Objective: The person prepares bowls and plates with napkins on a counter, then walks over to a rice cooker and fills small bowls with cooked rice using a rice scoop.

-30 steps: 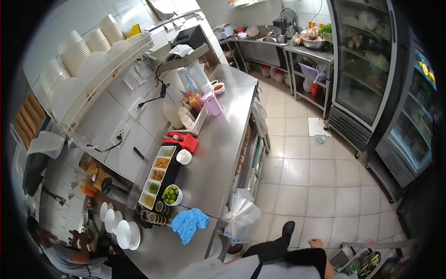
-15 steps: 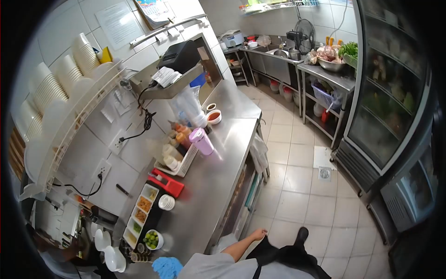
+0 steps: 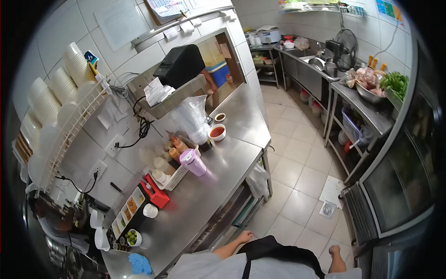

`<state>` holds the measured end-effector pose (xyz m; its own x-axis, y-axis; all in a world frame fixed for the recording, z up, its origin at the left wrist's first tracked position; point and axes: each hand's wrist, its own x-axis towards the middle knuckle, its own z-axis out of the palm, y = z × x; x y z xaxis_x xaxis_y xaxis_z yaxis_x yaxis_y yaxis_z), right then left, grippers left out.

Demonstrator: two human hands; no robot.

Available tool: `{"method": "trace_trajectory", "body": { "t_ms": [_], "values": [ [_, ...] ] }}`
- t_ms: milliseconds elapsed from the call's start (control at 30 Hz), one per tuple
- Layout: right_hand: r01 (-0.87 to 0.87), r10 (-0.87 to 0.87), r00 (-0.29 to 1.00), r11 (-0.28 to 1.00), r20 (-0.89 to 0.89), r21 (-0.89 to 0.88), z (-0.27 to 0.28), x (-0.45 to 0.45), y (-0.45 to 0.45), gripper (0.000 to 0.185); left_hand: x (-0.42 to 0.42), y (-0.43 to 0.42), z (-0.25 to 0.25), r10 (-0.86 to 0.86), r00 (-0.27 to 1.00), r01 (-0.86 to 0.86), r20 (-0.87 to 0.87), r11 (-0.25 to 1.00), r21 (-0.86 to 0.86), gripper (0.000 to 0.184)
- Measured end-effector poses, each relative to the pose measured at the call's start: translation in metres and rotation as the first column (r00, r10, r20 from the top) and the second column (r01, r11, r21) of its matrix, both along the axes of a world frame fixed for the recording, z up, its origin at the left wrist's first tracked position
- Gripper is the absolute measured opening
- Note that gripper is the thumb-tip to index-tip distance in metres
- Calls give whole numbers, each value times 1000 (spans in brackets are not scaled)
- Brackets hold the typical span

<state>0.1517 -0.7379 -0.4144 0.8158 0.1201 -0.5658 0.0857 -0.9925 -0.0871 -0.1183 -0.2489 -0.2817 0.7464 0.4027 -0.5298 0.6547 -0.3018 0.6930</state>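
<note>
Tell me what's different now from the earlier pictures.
The view has moved forward along the steel counter, toward its far end. The left hand, hidden a second ago, and the right hand, out of sight half a second ago, both show now. Neither visibly took or let go of anything. The purple tumbler, blue cloth and bowl of limes stayed in place.

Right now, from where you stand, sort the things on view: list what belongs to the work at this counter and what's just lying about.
Likely in the work, though left hand and right hand look empty: steel counter, nearest the left hand; squeeze bottles; red sauce bowl; bowl of green fruit.

Probably just lying about: blue cloth; purple tumbler; loose papers.
</note>
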Motion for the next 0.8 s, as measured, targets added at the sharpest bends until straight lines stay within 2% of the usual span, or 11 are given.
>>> {"method": "trace_trajectory", "body": {
  "t_ms": [33, 67, 167, 200, 300, 367, 500, 600, 667, 733, 800],
  "values": [
    [40, -111, 971, 949, 214, 312, 9, 35, 36, 18, 12, 2, 6, 116, 989, -112, 90, 992, -54, 28],
    [62, -215, 936, 881, 279, 470, 19, 69, 75, 20, 25, 6, 12, 230, 957, -213, 174, 971, -113, 27],
    [63, -208, 969, 728, 133, 682, 11, 159, 190, 20, 86, 2, 69, 417, 850, -334, 321, 899, -283, 26],
    [62, -162, 985, 652, 59, 756, 38, 172, 229, 20, 109, 4, 85, 414, 828, -313, 377, 901, -301, 26],
    [93, -45, 996, 459, -82, 883, 143, 186, 343, 18, 176, 17, 117, 383, 750, -212, 539, 911, -353, 25],
    [38, 38, 997, 478, -64, 878, 178, 210, 402, 20, 220, 36, 146, 296, 742, -154, 601, 948, -277, 25],
    [115, 176, 969, 292, -171, 950, 242, 277, 505, 21, 285, 93, 196, 157, 654, -90, 740, 987, -130, 24],
    [-12, 118, 992, 359, -33, 933, 298, 322, 564, 24, 305, 124, 224, 200, 600, -208, 774, 974, -90, 23],
    [-104, 43, 995, 455, 94, 885, 336, 344, 597, 38, 303, 137, 233, 277, 629, -261, 726, 956, -138, 23],
    [-547, 147, 794, 595, 590, 589, 346, 376, 648, 58, 300, 145, 234, 389, 665, -361, 638, 915, -181, 22],
    [-458, 199, 874, 643, 443, 614, 405, 381, 697, 69, 297, 153, 212, 522, 576, -472, 629, 841, -265, 22]
  ]
}}
